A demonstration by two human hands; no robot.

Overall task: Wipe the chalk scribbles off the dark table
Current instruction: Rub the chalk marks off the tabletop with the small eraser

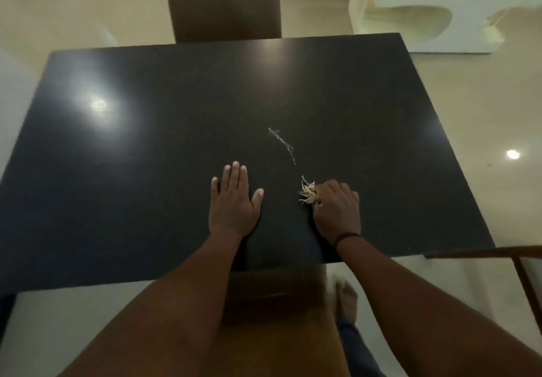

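1. The left hand (234, 197) lies flat on the worktop (146, 156), lower centre of the frame, fingers straight and together, thumb out, holding nothing. A good brace, I judge: keep it pressed there and well clear of the chalk, so the palm does not smear it.

2. The chalk mark (281, 143) sits at centre frame, a thin pale streak slanting from upper left to lower right, above and between the two hands. Only this one streak shows; other faint traces may be lost in the glare at left.

3. The wad (309, 193), a frayed pale tuft of threads, pokes out just below the streak's lower end, touching the worktop or nearly so.

4. The right hand (337, 206), lower right of centre, has its fingers curled tight round the wad, knuckles up.

5. The stroke in hand looks like the run up along the streak. Best press the tuft down firmly, follow the line toward upper left, and overlap passes, since loose threads cover little and may only drag dust about.

6. The chair (224, 4) stands beyond the far edge, top centre.
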